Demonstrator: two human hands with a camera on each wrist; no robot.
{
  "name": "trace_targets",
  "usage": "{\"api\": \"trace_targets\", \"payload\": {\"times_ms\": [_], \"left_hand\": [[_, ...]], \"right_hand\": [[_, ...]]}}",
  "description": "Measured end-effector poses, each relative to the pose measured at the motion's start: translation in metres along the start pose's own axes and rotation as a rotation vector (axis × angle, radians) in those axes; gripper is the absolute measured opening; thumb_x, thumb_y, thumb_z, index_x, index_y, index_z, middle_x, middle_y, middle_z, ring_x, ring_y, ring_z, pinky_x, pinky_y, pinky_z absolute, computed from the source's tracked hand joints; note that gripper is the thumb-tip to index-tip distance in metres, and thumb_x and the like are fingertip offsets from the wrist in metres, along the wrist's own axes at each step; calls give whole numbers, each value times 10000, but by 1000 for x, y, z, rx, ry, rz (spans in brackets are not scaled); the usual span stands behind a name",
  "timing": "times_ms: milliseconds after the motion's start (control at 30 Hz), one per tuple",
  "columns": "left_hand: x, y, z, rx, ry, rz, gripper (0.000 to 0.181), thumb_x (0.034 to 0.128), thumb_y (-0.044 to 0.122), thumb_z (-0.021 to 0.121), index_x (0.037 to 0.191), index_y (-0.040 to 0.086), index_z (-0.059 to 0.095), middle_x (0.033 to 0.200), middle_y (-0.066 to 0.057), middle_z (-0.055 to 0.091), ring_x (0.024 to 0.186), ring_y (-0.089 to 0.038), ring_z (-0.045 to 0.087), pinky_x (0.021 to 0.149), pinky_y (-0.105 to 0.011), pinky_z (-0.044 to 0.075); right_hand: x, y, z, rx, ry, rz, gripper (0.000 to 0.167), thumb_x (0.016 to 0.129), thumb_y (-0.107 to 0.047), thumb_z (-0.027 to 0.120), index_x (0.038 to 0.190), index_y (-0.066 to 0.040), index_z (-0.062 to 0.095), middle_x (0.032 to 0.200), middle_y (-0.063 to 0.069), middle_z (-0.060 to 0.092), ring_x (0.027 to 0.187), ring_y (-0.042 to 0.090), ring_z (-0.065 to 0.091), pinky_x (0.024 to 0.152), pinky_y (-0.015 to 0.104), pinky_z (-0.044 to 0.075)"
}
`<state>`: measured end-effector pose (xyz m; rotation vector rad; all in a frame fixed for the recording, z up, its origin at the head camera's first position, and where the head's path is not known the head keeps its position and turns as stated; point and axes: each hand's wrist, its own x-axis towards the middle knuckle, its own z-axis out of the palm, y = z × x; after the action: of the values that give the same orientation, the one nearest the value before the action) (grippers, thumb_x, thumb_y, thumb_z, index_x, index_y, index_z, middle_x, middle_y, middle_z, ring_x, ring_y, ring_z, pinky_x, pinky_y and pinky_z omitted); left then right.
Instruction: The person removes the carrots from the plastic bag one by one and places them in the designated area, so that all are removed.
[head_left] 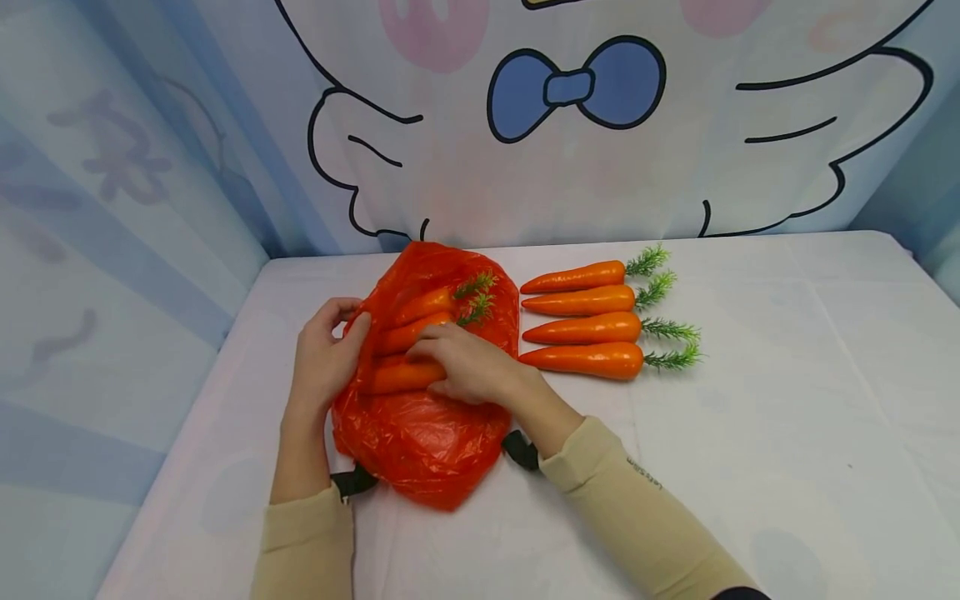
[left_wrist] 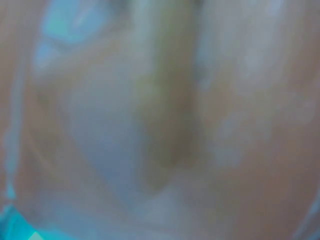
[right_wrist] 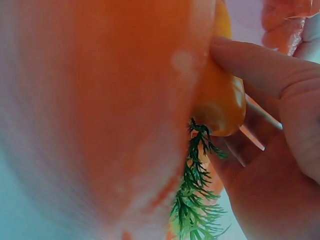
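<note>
Head view, and nearest of all come two beige sleeves [head_left: 637, 508], with black straps [head_left: 521, 450] between them and the hands. Now the red bag [head_left: 438, 442]: its crumpled lower part lies on the near side of both hands, flat on the white surface [head_left: 787, 400]. On its left edge, the left hand [head_left: 324, 354] pinches the film between thumb and fingers. Across from it, the right hand [head_left: 472, 367] has a carrot [head_left: 405, 377], thumb on one side, fingers round the other, as the right wrist view confirms; the left wrist view is pure blur. Just beyond the right hand, more carrots [head_left: 420, 307] lie at the bag, green tops showing; how deep they sit, I can't tell. Off to the right hand's far right, four loose carrots [head_left: 585, 327] line up, tips towards the bag. Farthest from the hands hangs a printed backdrop, blue bow [head_left: 577, 87] and all!
</note>
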<state>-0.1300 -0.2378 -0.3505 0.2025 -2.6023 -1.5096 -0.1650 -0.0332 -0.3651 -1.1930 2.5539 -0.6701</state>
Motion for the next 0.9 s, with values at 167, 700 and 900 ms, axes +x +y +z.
{"api": "trace_targets", "payload": {"times_ms": [167,700,900], "left_hand": [[0,-1,0,9,4,6,341,1043,264,528,1307,53,581,1248,-132,590,1100,-301,547,919,-462,535],[0,1,0,21,8,12,336,1043,254,528,1303,47,583,1255,-141,596,1101,-296,546,936,-470,525],[1,0,1,27,12,17,338,1042,250,528,1303,42,584,1254,-145,600,1108,-296,544,939,-470,523]], "right_hand": [[-1,1,0,11,-4,15,427,915,-151,758,1328,-137,651,1318,0,559,1244,177,469,1087,330,393],[-2,-1,-1,12,-5,17,449,904,-144,769,1334,-127,642,1338,18,577,1272,194,470,1092,347,393],[-3,0,-2,22,-9,11,443,909,-134,761,1335,-119,641,1328,17,584,1259,188,475,1086,336,398]]}}
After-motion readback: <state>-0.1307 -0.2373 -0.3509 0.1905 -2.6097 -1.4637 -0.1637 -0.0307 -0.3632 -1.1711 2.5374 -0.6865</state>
